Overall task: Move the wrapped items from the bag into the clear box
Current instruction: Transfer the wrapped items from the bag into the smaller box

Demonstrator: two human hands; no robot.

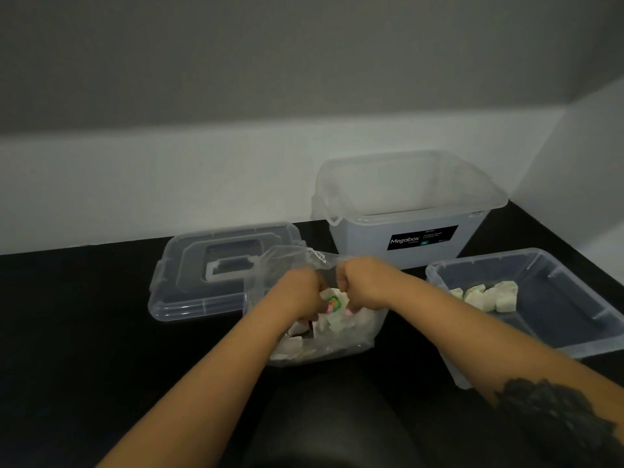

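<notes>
Two hands meet at the mouth of a clear plastic bag (304, 319) lying on the black worktop (84, 315). Left hand (299, 293): grip clenched, fingers curled down into the bag opening; whether it clasps the film or one of the items inside cannot be told. Right hand (363, 283): grip likewise clenched, knuckles up, at the upper edge of the bag, where the film bunches against it; what exactly it pinches is hidden. Between the two fists shows one wrapped item with a green and pink print (334, 302), still inside the bag. Below it lie further pale wrapped items (332, 324), heaped in the bottom of the bag.

Just right of the bag — a shallow clear box (574, 319), open at the top, holding a small cluster of white wrapped pieces (486, 296) against its far left wall; the right forearm (472, 336) crosses its near corner. Behind the bag stands a taller translucent tub (405, 211) bearing a dark "Megabox" label (422, 238); nothing can be made out in it. Left of the bag lies a clear lid (202, 275) with a moulded handle, flat on the worktop, its right edge overlapped by the bag. A pale wall (169, 184) backs the worktop.
</notes>
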